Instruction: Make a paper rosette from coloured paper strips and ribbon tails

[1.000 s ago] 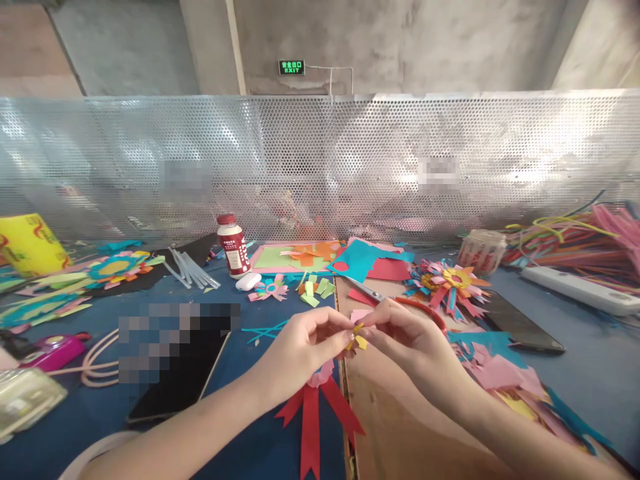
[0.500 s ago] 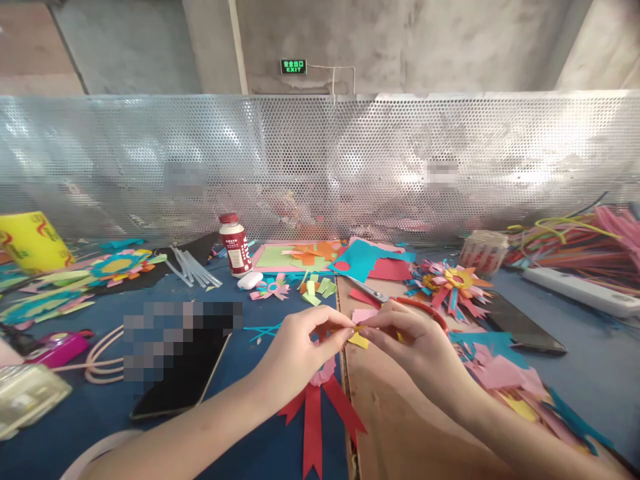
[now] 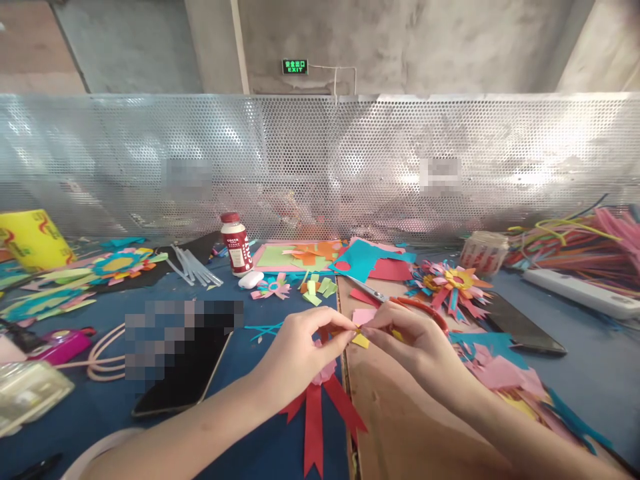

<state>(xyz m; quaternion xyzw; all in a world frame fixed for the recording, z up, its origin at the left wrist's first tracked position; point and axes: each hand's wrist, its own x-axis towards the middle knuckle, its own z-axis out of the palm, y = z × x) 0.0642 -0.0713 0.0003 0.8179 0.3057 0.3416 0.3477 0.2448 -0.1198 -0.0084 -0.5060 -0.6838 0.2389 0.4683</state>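
Observation:
My left hand (image 3: 305,343) and my right hand (image 3: 413,337) meet fingertip to fingertip above the table. Each is closed in a pinch on a small yellow paper piece (image 3: 358,329), mostly hidden by the fingers. Beneath my left hand lies a pink pleated paper rosette (image 3: 325,375) with red paper tails (image 3: 314,427) pointing towards me; my hand covers part of it. Just beyond my right hand are scissors (image 3: 369,290) with orange-red handles, partly hidden by the fingers. Another yellow paper scrap (image 3: 361,341) shows below the fingertips.
A red-capped bottle (image 3: 235,245) stands at the back. Left lie a phone (image 3: 200,367) and a coiled cable (image 3: 103,353). To the right are a layered paper flower (image 3: 453,283), a second phone (image 3: 525,327), paper scraps (image 3: 505,370) and a power strip (image 3: 580,291). Perforated metal panels (image 3: 310,153) close off the back.
Both hands keep their pinch in nearly the same place, with only slight finger movement. The view has shifted a little, and a black object shows at the lower left.

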